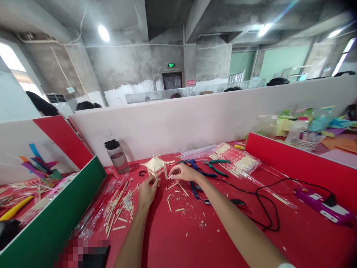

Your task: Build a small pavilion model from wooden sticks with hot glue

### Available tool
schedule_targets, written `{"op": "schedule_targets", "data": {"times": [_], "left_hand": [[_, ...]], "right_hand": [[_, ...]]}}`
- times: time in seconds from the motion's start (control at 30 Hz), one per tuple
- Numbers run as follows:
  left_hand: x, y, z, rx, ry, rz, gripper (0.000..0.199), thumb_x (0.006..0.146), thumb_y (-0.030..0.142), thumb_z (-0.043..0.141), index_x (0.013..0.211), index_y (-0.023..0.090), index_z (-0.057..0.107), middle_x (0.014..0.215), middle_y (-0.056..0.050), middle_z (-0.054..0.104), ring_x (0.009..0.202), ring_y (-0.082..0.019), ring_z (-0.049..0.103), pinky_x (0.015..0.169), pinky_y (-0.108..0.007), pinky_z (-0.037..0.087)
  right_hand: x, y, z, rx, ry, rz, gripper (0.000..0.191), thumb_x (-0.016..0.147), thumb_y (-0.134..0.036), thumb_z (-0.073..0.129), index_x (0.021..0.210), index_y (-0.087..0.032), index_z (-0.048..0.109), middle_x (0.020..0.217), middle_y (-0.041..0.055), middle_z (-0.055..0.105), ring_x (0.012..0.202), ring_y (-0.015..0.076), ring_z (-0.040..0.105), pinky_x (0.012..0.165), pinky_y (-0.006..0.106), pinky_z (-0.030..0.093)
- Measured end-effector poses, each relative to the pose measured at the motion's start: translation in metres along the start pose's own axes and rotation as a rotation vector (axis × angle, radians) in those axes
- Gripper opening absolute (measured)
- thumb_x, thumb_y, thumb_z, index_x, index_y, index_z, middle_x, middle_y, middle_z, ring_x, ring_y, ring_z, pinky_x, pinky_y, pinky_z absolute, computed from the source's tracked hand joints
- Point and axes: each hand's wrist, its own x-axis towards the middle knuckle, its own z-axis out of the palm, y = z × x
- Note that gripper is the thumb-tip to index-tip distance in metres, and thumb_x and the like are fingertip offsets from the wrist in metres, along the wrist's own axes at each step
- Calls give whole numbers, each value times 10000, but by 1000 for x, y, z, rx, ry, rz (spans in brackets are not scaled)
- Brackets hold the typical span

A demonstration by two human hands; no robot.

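Note:
A small pavilion model (155,163) made of pale wooden sticks stands on the red table, with a pointed roof on thin legs. At its front left, my left hand (147,190) is closed, thumb and fingers pinched at the foot of a leg. My right hand (184,173) is closed in a pinch just right of the model, with a short pale stick piece (170,176) at its fingertips. Cut stick pieces (182,188) lie below the right hand. Behind the right hand are a blue glue gun (192,163) and green-handled pliers (219,167), partly hidden by the wrist.
A water bottle (117,156) stands back left. Loose sticks (114,216) and plastic wrap (95,208) lie left, beside a green divider (55,223). Packed chopsticks (237,158) lie back right. A black cable (267,201) runs to a purple power strip (323,206). A cutter (237,202) lies under my right forearm.

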Motion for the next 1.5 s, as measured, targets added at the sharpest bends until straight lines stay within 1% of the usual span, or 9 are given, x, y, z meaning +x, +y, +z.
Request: {"op": "schedule_targets", "data": {"times": [0.1,0.23,0.43,0.57,0.87,1.0,1.2,1.33,1.5], "left_hand": [[0,1,-1,11,0,1,313,823,455,564,847,183,718,774,-43,760,751,-223,697,698,-269,497],[0,-1,0,12,-2,-3,308,829,454,556,852,189,712,771,-46,757,751,-226,700,700,-273,496],[0,-3,1,12,2,-5,303,830,458,550,840,200,708,756,-38,756,749,-222,697,703,-270,490],[0,-3,1,24,5,3,299,827,458,554,798,198,696,746,-35,751,737,-215,691,708,-266,486],[-1,1,0,21,2,13,299,834,447,550,748,189,675,704,-26,728,705,-201,675,683,-248,476],[-1,1,0,30,7,9,284,830,440,556,770,194,686,735,-28,737,715,-202,678,693,-250,475],[-1,2,0,40,9,25,289,844,444,554,726,201,658,684,-14,713,709,-195,672,690,-245,456],[-1,3,0,25,-5,15,292,847,445,545,731,206,664,695,-14,720,714,-196,677,703,-250,461],[-1,2,-1,20,-2,15,288,841,445,549,736,212,680,710,-24,732,718,-202,682,707,-253,468]], "right_hand": [[2,7,0,63,107,32,236,760,-374,724,861,-164,764,817,47,748,758,180,663,722,270,496],[3,17,-1,73,209,45,259,766,-388,720,890,-163,756,854,52,745,785,184,666,762,288,500],[4,22,-3,56,269,57,296,738,-433,746,881,-176,780,862,61,759,800,206,675,775,310,505],[4,20,-3,28,269,58,336,726,-462,756,886,-169,791,827,64,761,776,211,671,763,314,501],[3,22,-3,45,234,63,326,723,-456,753,883,-174,786,860,72,766,803,216,683,767,318,507],[3,22,-1,70,186,69,308,746,-439,733,896,-174,778,859,68,765,792,210,684,749,311,512],[2,22,1,95,117,69,350,736,-451,744,930,-161,769,862,66,763,802,207,690,757,307,522],[2,21,0,70,132,56,310,734,-444,752,859,-162,775,822,62,757,762,198,674,748,302,510],[3,23,-3,53,182,58,315,722,-455,763,837,-163,783,799,63,754,750,205,666,739,306,501]]}}
